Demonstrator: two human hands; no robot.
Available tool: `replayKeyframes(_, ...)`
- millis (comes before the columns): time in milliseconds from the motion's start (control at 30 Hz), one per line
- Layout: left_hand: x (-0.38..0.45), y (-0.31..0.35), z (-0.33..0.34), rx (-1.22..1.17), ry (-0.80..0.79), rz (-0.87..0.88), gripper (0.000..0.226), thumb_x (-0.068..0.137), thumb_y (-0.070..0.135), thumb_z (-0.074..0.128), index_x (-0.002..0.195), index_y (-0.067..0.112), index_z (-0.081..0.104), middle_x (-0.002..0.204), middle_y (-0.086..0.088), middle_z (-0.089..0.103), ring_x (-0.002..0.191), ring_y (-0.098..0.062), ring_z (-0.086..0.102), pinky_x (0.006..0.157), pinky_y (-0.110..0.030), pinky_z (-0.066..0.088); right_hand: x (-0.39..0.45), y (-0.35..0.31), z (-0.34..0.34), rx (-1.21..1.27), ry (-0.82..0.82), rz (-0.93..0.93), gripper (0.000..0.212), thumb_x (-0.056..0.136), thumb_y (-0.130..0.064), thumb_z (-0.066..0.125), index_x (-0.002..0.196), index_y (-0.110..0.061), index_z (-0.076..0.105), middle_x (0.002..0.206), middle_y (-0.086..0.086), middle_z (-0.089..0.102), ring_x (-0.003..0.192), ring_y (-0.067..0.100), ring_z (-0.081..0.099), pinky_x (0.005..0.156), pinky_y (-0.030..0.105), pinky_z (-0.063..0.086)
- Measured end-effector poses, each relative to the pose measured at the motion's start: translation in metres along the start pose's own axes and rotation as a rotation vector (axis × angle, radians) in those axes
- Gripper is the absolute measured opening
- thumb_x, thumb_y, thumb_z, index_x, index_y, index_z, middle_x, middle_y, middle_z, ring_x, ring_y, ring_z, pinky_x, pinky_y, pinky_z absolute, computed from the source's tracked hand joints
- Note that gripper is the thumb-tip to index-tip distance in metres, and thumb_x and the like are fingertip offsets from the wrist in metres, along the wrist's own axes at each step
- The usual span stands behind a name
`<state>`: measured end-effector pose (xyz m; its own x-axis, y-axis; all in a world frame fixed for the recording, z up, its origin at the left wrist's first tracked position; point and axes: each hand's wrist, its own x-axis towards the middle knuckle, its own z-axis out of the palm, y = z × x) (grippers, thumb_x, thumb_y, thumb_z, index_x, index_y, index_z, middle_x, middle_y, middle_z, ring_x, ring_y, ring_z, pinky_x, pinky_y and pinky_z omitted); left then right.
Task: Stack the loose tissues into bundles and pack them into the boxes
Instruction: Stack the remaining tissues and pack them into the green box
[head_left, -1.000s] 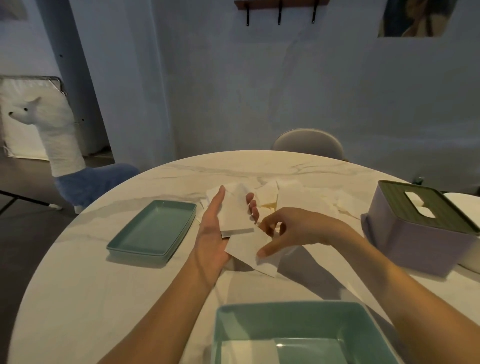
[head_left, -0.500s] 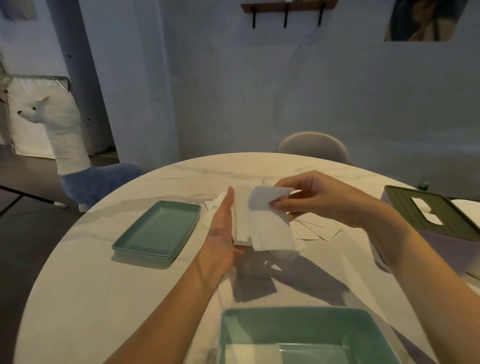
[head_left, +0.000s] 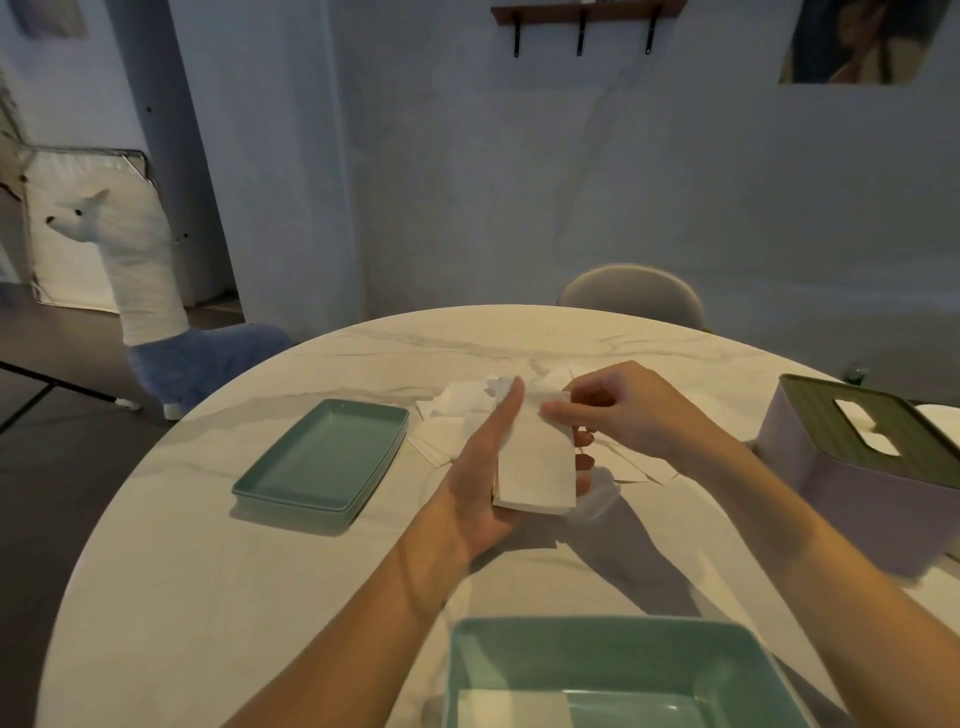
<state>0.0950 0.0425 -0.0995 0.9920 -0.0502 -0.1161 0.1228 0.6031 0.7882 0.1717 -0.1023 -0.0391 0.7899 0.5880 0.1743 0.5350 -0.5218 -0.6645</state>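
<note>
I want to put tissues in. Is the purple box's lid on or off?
On. The green lid sits atop the purple box, covering it.

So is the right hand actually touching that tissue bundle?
Touching. The head view shows the right hand pinching the top edge of the tissue bundle cradled in the left hand.

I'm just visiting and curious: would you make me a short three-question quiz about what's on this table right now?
1. True or false: the left hand holds the tissue bundle.
2. What sits in the near teal box?
A. a cup
B. white tissue
C. a spoon
3. Fill in: the teal lid lies to the ____ of the hands.

Key
1. True; the right hand pinches its top edge.
2. B
3. Left

The lilac tissue box sits far right.
</note>
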Motion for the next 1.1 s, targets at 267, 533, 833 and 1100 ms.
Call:
replayKeyframes(267, 0.001, 0.019, -0.018, -0.254, 0.206, 0.069, 0.033, 0.103, 0.014, 0.049, 0.128, -0.005, 0.057, 0.092, -0.018, 0.071, 0.077, -0.025, 0.065, 0.076, -0.034, 0.053, 0.008, 0.03, -0.007, -0.237, -0.027, -0.149, 0.02, 0.086, -0.029, 0.081, 0.1, -0.03, 0.067, 0.101, -0.011, 0.07, 0.086, 0.009, 0.066, 0.069, 0.011, 0.051)
replayKeyframes(533, 0.003, 0.024, -0.035, -0.338, 0.249, 0.15, 0.05, 0.096, 0.036, 0.065, 0.133, 0.004, 0.058, 0.107, -0.02, 0.07, 0.084, -0.028, 0.066, 0.084, -0.04, 0.052, 0.014, 0.059, 0.003, -0.388, -0.352, -0.138, 0.039, 0.072, -0.043, 0.09, 0.107, -0.043, 0.072, 0.108, -0.026, 0.065, 0.1, -0.007, 0.059, 0.093, 0.022, 0.054)
replayKeyframes(833, 0.004, 0.024, -0.033, -0.272, 0.245, 0.094, 0.046, 0.099, 0.045, 0.058, 0.111, 0.002, 0.066, 0.093, -0.016, 0.068, 0.079, -0.024, 0.06, 0.08, -0.038, 0.048, 0.012, 0.046, -0.007, -0.254, -0.022, -0.283, 0.008, 0.095, -0.035, 0.068, 0.099, -0.03, 0.072, 0.093, -0.019, 0.069, 0.087, 0.004, 0.065, 0.073, 0.018, 0.052)
replayKeyframes(1100, 0.01, 0.014, -0.023, -0.215, 0.068, 0.07, 0.078, 0.09, 0.069, 0.06, 0.147, 0.015, 0.055, 0.145, -0.013, 0.056, 0.129, -0.033, 0.053, 0.118, -0.051, 0.035, -0.012, -0.006, -0.044, 0.344, -0.215, -0.314, 0.036, 0.083, -0.039, 0.068, 0.111, -0.017, 0.072, 0.104, -0.004, 0.073, 0.101, 0.022, 0.071, 0.082, 0.028, 0.061)
